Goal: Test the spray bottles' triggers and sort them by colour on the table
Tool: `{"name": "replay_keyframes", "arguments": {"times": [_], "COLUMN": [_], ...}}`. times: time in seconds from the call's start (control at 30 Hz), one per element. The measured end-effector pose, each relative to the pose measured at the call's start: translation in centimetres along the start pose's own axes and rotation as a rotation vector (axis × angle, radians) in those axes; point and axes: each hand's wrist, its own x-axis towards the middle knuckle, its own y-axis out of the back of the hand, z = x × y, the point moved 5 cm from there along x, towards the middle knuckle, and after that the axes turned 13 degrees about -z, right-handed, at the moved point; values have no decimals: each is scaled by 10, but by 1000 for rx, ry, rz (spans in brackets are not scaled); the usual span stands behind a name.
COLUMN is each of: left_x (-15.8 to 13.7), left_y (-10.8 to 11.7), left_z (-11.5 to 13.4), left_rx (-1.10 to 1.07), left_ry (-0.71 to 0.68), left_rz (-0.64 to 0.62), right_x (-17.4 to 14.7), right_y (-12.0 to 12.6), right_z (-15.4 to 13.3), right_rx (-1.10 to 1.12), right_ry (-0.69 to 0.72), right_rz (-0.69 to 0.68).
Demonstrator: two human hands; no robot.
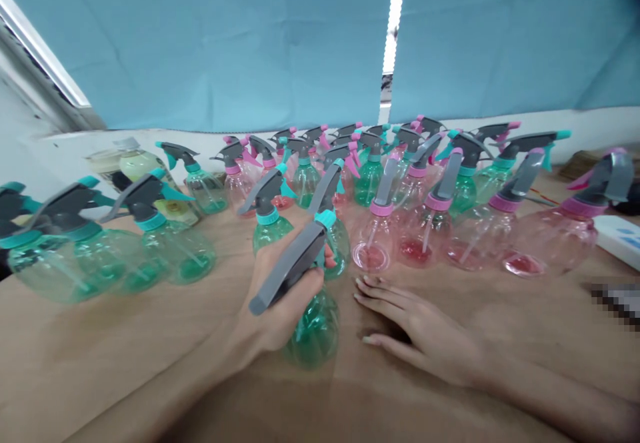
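A blue fabric sheet [225, 50] hangs beyond the round, translucent green plastic spray bottle with grey trigger head [315, 333]. The brown tabletop [200, 370] extends beneath this bottle. Four translucent pink plastic spray bottles [433, 226] stand behind it and rightward. The left hand [285, 296] is curled around its neck. The right hand [425, 330] lies just right of it, palm down, fingers extended, thumb spread apart.

Spray bottles [373, 240] stand on the table [125, 343] toward its far edge, before the hanging sheet [240, 50].
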Motion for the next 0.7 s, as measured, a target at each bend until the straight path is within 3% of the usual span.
{"name": "replay_keyframes", "arguments": {"times": [0.27, 0.5, 0.7], "left_x": [-2, 0, -1], "left_y": [-4, -3, -2], "left_z": [-4, 2, -2], "left_rx": [-37, -11, -11], "left_ry": [101, 50, 88], "left_rz": [29, 30, 52], "right_x": [1, 2, 1], "right_y": [1, 3, 3], "right_z": [-1, -3, -3], "right_rx": [-28, -22, 3], "right_ry": [-13, -2, 14], "right_rz": [-38, -30, -9]}}
